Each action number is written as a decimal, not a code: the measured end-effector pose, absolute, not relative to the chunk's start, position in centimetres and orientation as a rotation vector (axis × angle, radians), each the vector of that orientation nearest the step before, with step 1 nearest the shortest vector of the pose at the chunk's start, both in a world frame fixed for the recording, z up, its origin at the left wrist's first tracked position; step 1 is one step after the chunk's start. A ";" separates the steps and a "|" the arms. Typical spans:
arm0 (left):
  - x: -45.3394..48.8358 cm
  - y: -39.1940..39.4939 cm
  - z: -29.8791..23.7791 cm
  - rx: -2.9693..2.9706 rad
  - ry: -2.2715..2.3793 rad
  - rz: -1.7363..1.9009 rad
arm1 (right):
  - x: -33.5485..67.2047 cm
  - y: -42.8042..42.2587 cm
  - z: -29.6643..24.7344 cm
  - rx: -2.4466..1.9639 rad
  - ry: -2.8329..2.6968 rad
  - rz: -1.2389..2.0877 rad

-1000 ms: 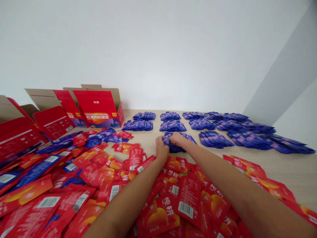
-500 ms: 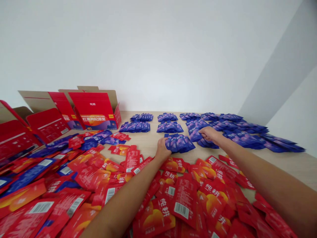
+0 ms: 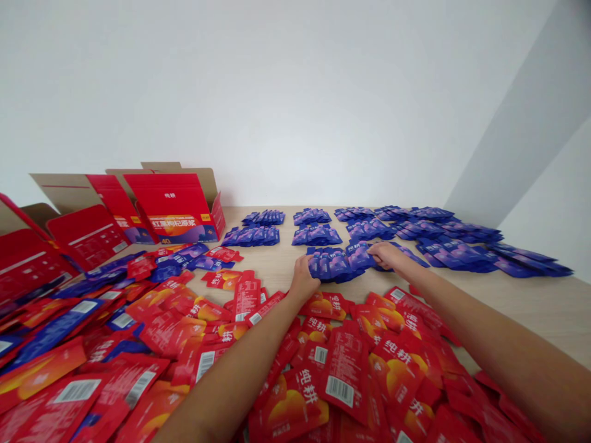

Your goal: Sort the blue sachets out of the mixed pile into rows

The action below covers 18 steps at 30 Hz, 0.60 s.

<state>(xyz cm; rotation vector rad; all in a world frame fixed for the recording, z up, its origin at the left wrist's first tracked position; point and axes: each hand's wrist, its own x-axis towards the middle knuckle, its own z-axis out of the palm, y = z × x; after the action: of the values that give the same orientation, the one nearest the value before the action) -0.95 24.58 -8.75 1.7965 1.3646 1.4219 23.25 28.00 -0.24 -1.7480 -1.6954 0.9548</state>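
Note:
A fanned row of blue-purple pouches [image 3: 330, 264] lies on the table in front of me. My left hand [image 3: 305, 275] is closed at its left edge, thumb and fingers pinching the end pouches. My right hand [image 3: 384, 254] is closed on the right side of a blue pouch [image 3: 359, 257], which overlaps the row's right end. Its fingertips are partly hidden behind the pouch and knuckles. Just past my right hand, another blue pouch [image 3: 410, 252] shows behind the wrist.
Red pouches [image 3: 344, 363] cover the near table, with some blue ones mixed in at left. Open red cartons [image 3: 170, 200] stand at the back left. More fanned blue stacks [image 3: 316, 234] sit along the back and the right, on the pale wooden table [image 3: 268, 264].
My right hand has moved slightly left and down, bringing a blue pouch from in front of the stack behind onto the row's right end. My left hand stays at the row's left edge.

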 end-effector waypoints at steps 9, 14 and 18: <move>-0.9 24.6 -8.7 1.752 1.415 1.386 | 23.8 27.4 -0.6 -1.679 -1.535 1.158; -0.9 24.6 -8.7 1.773 1.394 1.411 | 22.1 27.4 -2.1 -1.702 -1.610 1.206; -0.9 24.7 -8.7 1.771 1.399 1.423 | 20.8 27.6 -2.8 -1.763 -1.718 1.150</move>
<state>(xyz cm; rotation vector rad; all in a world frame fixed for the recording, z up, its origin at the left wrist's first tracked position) -0.86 24.67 -8.74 1.7713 1.3991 1.4232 20.85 27.59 -2.77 -1.7627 -1.7177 1.1500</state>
